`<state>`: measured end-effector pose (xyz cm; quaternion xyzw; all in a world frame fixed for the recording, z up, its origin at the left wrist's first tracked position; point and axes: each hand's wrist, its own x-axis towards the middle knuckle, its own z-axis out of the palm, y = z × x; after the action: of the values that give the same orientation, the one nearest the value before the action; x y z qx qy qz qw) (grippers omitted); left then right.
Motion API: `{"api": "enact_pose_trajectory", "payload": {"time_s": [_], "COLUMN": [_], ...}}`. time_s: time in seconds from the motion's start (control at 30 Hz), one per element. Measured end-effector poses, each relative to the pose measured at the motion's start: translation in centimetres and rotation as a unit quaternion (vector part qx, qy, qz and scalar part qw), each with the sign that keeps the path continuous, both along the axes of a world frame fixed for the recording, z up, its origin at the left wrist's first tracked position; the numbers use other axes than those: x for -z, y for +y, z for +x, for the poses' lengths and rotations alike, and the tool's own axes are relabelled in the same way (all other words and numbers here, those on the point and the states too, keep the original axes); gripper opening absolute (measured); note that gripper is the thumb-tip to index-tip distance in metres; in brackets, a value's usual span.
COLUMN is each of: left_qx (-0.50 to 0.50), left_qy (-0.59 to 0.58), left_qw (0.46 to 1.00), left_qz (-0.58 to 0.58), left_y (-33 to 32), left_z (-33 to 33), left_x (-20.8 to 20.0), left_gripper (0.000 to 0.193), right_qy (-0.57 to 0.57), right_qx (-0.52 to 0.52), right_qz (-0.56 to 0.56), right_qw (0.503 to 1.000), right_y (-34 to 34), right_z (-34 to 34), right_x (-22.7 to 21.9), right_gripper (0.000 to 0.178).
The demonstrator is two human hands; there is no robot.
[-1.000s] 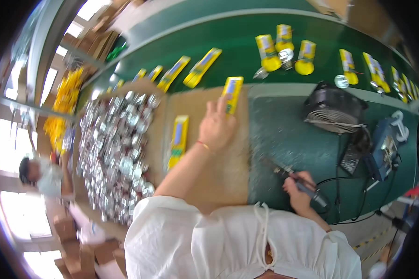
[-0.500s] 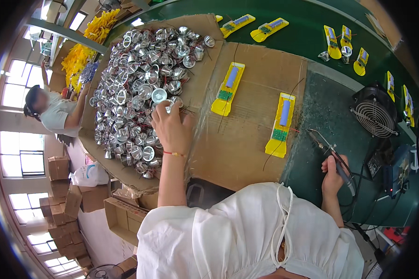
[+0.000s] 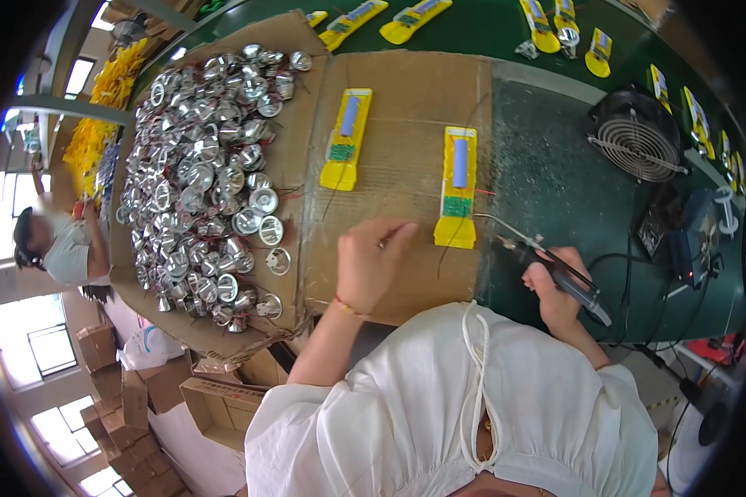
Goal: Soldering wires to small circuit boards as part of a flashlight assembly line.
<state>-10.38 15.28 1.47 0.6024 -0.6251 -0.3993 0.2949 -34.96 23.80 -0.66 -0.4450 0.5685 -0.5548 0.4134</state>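
Observation:
My right hand [image 3: 555,286] grips a soldering iron [image 3: 578,291] with a thin metal tube along it; the tube's end reaches the lower right edge of the nearer yellow plastic piece [image 3: 456,234]. That piece carries a purple cylindrical cell [image 3: 460,163], a green circuit board [image 3: 457,206] and loose wires. Over the cardboard, left of this piece, my left hand [image 3: 371,258] is closed, fingers pinched; a small shiny bit shows at the fingers, too hidden to name. Another yellow piece [image 3: 337,174] with cell and board lies farther left. Silver reflector cups [image 3: 199,178] with wires are heaped at the left.
Beneath lies a cardboard sheet [image 3: 398,99] on the green table [image 3: 539,124]. A black fan with a metal grille [image 3: 642,149] and a blue device [image 3: 692,240] with cables stand right. More yellow pieces [image 3: 541,33] line the back. A co-worker [image 3: 66,240] is at far left.
My left hand has left the reflector heap and moved right, toward the nearer yellow piece. The soldering iron has come left to that piece's edge. The whole view has shifted.

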Motion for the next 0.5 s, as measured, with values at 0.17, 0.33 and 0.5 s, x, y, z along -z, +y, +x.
{"api": "enact_pose_trajectory", "payload": {"time_s": [0.17, 0.33, 0.5], "left_qx": [0.053, 0.056, 0.065], "left_qy": [-0.038, -0.043, -0.029], "left_qw": [0.987, 0.987, 0.985], "left_qz": [-0.145, -0.144, -0.158], "left_y": [-0.4, -0.6, -0.5], "left_z": [-3.4, -3.9, -3.8], "left_x": [1.8, 2.2, 2.3], "left_gripper": [0.007, 0.006, 0.006], "right_qy": [0.048, 0.046, 0.035], "right_qx": [-0.025, -0.023, -0.029], "right_qz": [-0.039, -0.006, -0.046], "right_qw": [0.998, 0.999, 0.998], "right_y": [-0.9, -1.3, -1.3], "right_z": [0.7, 0.8, 0.9], "right_x": [-0.1, -0.6, -0.5], "right_gripper": [0.019, 0.018, 0.017]}}
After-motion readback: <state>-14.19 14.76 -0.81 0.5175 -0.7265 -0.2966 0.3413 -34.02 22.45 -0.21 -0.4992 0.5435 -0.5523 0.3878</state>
